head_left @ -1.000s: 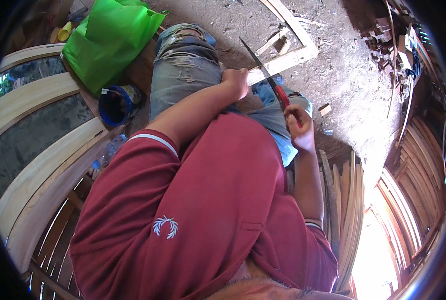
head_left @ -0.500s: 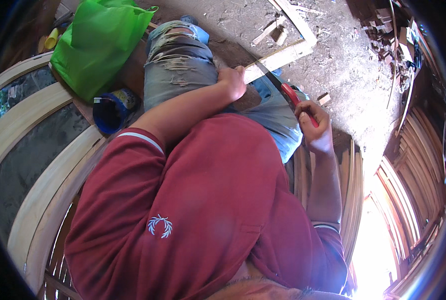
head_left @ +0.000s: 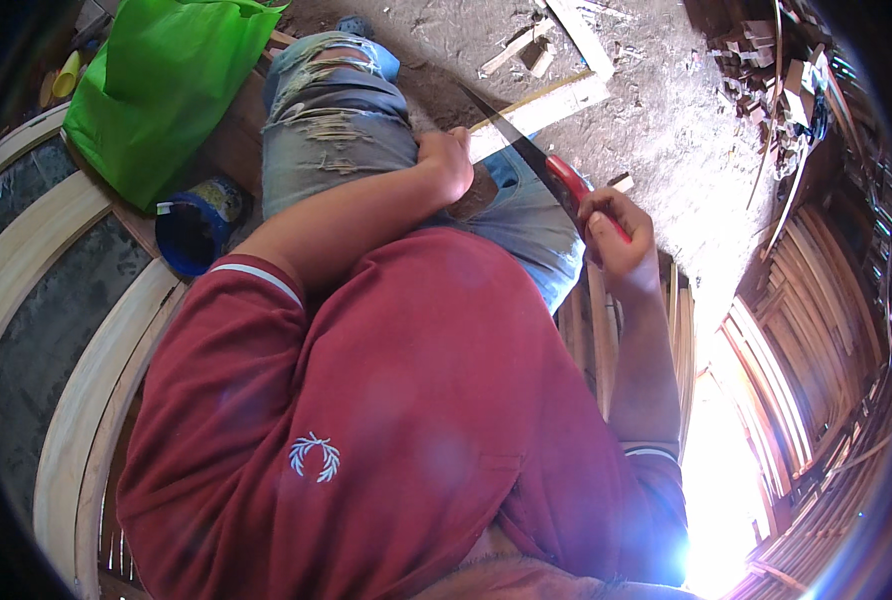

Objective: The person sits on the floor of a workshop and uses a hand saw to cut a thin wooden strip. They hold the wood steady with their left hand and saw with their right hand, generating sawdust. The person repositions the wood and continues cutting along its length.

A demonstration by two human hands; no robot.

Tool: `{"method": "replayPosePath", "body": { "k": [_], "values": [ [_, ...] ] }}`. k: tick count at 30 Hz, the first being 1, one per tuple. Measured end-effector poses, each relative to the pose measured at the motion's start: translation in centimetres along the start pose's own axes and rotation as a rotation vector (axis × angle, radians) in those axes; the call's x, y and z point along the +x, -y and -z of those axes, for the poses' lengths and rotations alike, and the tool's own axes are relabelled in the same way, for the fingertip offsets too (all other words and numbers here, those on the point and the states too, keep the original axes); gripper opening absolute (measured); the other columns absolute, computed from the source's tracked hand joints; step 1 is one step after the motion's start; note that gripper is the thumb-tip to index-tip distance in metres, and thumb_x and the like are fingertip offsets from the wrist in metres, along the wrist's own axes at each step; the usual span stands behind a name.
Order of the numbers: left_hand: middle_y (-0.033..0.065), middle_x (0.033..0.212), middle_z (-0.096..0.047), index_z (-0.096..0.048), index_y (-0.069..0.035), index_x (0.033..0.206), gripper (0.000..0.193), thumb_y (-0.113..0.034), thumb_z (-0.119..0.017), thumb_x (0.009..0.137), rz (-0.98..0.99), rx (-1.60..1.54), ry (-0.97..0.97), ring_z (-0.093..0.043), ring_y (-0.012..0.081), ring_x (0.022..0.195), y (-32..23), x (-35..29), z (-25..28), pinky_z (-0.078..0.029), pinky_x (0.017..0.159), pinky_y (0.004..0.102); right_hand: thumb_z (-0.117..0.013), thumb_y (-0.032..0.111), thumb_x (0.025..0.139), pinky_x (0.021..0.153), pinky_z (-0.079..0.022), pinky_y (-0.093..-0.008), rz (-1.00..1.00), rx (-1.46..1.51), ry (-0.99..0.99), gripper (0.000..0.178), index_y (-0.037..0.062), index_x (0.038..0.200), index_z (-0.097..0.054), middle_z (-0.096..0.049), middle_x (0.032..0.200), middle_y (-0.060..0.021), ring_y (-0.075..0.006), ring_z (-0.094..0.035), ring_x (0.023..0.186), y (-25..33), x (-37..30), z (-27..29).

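Observation:
In my right hand (head_left: 621, 238), fingers are wrapped round the red handle of a handsaw (head_left: 512, 131). Its dark blade slants up and to the left, lying across a pale wooden strip (head_left: 554, 102). My left hand (head_left: 446, 162) is closed at the strip's near end, beside my knee in torn jeans. The strip runs from that hand up to the right over my lower leg. Where the saw's teeth meet the wood is too small to make out.
A green bag (head_left: 161, 95) stands at the upper left, with a blue container (head_left: 188, 240) below it. Curved wooden pieces (head_left: 91, 400) lie along the left. More wood strips (head_left: 821, 290) are stacked at the right, and offcuts (head_left: 514, 48) lie on the dirt floor.
The whole scene has shifted slightly left and up in the view. Both hands keep their grip, and the saw stays across the strip with little visible movement against it.

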State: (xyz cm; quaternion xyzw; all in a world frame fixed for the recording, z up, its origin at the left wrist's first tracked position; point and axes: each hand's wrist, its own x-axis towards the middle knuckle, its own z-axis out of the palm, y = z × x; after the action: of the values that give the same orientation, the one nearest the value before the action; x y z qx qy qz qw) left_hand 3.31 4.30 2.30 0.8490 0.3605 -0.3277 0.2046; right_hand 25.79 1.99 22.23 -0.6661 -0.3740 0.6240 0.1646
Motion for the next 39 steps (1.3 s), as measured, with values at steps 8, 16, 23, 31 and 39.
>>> {"method": "replayPosePath", "body": {
  "k": [8,16,23,31,39],
  "values": [
    [0.0180,0.105,-0.076,-0.054,-0.002,0.126,0.051,-0.043,-0.063,0.097,0.143,-0.254,-0.126,-0.076,0.0340,0.093,0.3,0.8,-1.3,-0.056,0.075,0.0473,-0.060,0.010,0.096,0.088,-0.047,-0.0275,0.131,-0.348,0.002,0.016,0.0018,0.107,-0.068,-0.070,0.098,-0.0071,-0.0123,-0.064,0.096,8.5,1.7,-5.2],
    [0.0251,0.103,-0.070,-0.059,0.003,0.113,0.029,-0.017,-0.065,0.093,0.350,-0.634,-0.520,-0.071,0.0421,0.094,8.0,-2.7,6.2,-0.057,0.082,0.0512,-0.055,-0.004,0.094,0.074,-0.042,-0.0202,0.272,0.022,-0.141,0.017,0.0030,0.105,-0.067,-0.065,0.093,-0.0011,-0.0052,-0.056,0.082,10.7,-3.5,-2.4],
    [0.0143,0.114,-0.068,-0.064,-0.011,0.126,0.036,-0.008,-0.060,0.090,0.024,-0.361,-0.846,-0.066,0.0353,0.112,13.0,0.0,8.9,-0.054,0.094,0.0457,-0.057,0.002,0.096,0.085,-0.049,-0.0266,0.323,-0.013,-0.068,0.015,0.0020,0.107,-0.068,-0.069,0.095,-0.0044,-0.0105,-0.062,0.090,-0.4,6.8,-4.0],
    [0.0139,0.101,-0.071,-0.074,-0.010,0.096,0.016,-0.013,-0.060,0.089,-0.211,-0.230,-0.496,-0.071,0.0352,0.100,12.2,3.1,6.9,-0.057,0.085,0.0470,-0.059,0.004,0.094,0.090,-0.049,-0.0296,0.333,-0.058,-0.056,0.015,0.0004,0.106,-0.068,-0.070,0.097,-0.0078,-0.0138,-0.064,0.095,-6.1,9.4,-5.9],
    [0.0136,0.094,-0.075,-0.077,-0.014,0.092,0.018,-0.018,-0.060,0.087,-0.219,-0.136,-0.505,-0.073,0.0357,0.094,12.1,5.1,6.3,-0.058,0.081,0.0474,-0.057,0.003,0.094,0.082,-0.050,-0.0292,0.355,-0.087,-0.074,0.016,0.0004,0.105,-0.068,-0.068,0.089,-0.0054,-0.0123,-0.062,0.085,-7.5,9.4,-6.1]
  ]
}}
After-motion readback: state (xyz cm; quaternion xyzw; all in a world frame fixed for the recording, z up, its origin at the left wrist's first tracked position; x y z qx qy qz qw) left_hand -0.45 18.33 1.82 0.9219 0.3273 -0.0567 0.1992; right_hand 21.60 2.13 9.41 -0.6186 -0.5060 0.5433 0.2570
